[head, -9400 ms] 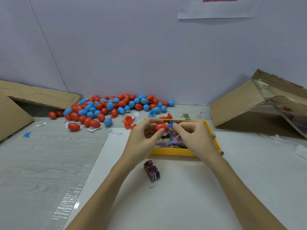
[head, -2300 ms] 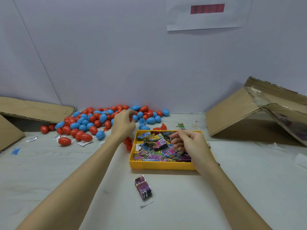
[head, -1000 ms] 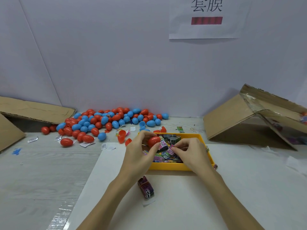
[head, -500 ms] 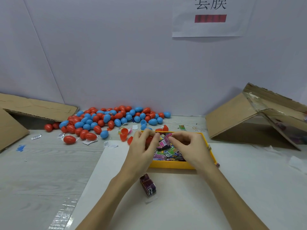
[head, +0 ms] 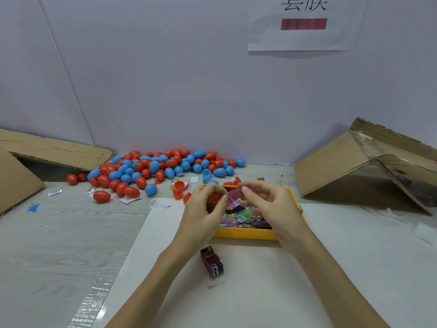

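My left hand (head: pixel 203 211) grips a red plastic egg (head: pixel 214 198) above the left end of the yellow tray (head: pixel 246 233). Right beside the egg, my right hand (head: pixel 267 204) pinches a small pink printed film sleeve (head: pixel 234 197) between thumb and fingers. The sleeve touches the egg's right side. The tray holds several more colourful sleeves (head: pixel 241 217). A bundle of dark purple sleeves (head: pixel 212 261) lies on the white mat just in front of the tray.
A pile of red and blue eggs (head: pixel 156 169) spreads along the back wall at left, with loose egg halves (head: pixel 177 189) near the tray. Cardboard flaps (head: pixel 54 150) stand at far left. A tipped cardboard box (head: pixel 369 166) lies at right.
My left hand fetched a red egg from the pile and brought it over the tray. My right hand lifted a pink sleeve from the tray up against the egg.
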